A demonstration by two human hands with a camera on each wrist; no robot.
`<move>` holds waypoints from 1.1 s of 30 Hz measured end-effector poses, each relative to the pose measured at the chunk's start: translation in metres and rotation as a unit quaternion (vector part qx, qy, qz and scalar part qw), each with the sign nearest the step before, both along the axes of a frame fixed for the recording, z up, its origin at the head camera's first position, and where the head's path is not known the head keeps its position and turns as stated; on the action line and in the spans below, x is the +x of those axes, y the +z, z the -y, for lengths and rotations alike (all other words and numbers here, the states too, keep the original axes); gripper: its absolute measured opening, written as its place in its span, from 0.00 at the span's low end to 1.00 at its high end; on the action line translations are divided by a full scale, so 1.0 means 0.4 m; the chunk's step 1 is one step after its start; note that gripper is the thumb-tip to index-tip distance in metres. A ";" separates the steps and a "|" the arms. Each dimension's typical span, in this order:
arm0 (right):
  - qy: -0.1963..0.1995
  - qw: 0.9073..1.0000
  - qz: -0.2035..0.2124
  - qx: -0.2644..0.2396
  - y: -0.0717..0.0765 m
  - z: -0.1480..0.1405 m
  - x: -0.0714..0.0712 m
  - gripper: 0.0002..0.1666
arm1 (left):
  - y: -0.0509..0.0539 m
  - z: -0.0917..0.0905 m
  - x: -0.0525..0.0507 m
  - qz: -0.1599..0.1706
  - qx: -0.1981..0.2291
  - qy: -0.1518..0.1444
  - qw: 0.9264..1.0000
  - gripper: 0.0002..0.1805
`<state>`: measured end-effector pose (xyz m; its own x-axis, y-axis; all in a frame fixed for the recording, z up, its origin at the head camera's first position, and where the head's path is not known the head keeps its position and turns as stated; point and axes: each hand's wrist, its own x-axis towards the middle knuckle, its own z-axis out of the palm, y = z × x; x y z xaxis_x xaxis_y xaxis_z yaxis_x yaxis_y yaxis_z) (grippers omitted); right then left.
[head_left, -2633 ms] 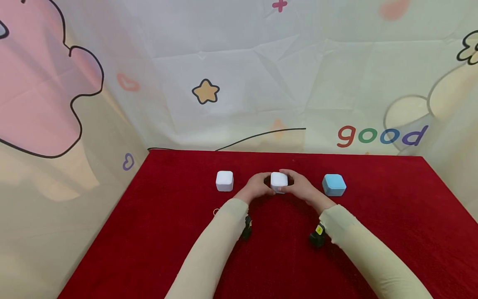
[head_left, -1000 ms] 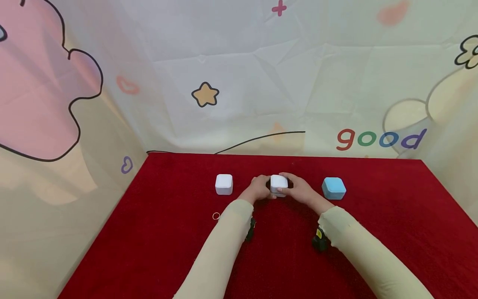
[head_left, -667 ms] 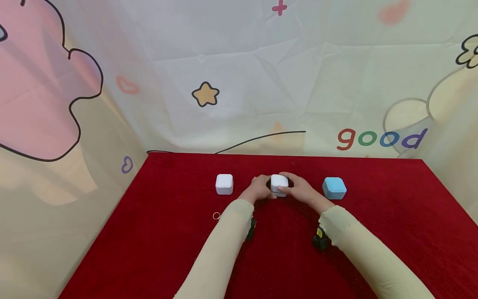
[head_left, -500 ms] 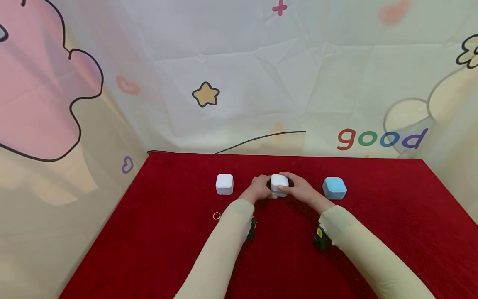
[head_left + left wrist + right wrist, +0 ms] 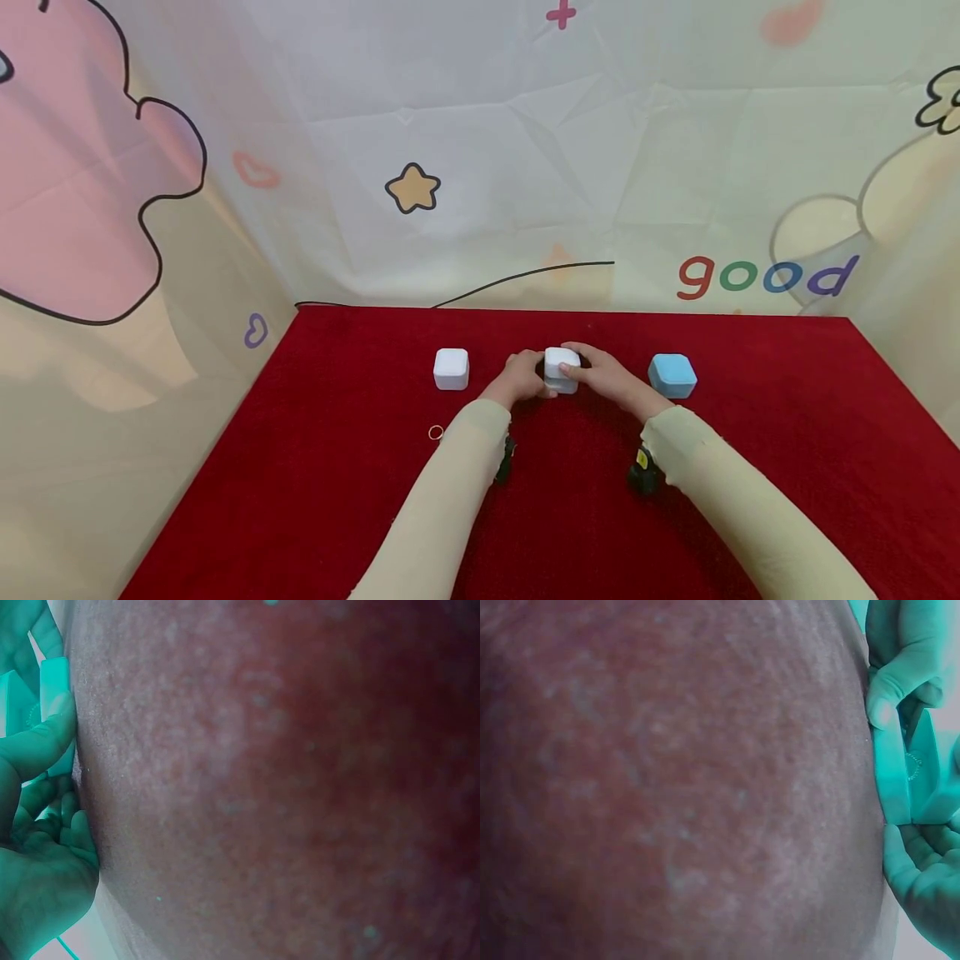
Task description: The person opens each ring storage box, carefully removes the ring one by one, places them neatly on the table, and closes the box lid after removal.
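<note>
A small white jewelry box (image 5: 561, 360) sits between both hands on the red cloth, its lid raised a little from its base. My left hand (image 5: 521, 375) holds the base from the left. From the right, my right hand (image 5: 603, 372) grips the lid, thumb on its near face. The right wrist view shows the parted box (image 5: 891, 776) from low down, with a small beaded loop (image 5: 913, 766) inside. In the left wrist view, the box (image 5: 54, 679) shows only at the left edge, partly behind a thumb.
Left of the hands stands another white box (image 5: 451, 369); a light-blue box (image 5: 672, 376) stands to their right. A thin gold ring (image 5: 436, 432) lies beside the left sleeve (image 5: 450, 483). Behind the red cloth (image 5: 315, 467) hangs a printed curtain (image 5: 495, 167).
The middle box's lid has risen slightly, and a gap now shows above its base. My right thumb has moved up with it. My left hand has shifted its hold since the earliest frame.
</note>
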<state>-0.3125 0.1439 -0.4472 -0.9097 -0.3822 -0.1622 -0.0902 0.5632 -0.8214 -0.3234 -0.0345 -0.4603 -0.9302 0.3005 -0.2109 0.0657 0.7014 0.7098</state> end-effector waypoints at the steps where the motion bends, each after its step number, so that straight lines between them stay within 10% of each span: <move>1: 0.001 1.000 0.003 -0.003 0.001 -0.001 -0.001 0.37 | 0.000 0.000 0.000 -0.001 -0.002 0.000 1.000 0.37; 33: 0.004 0.995 0.090 -0.035 0.019 -0.004 -0.048 0.34 | 0.008 0.004 0.006 0.007 -0.005 0.003 1.000 0.37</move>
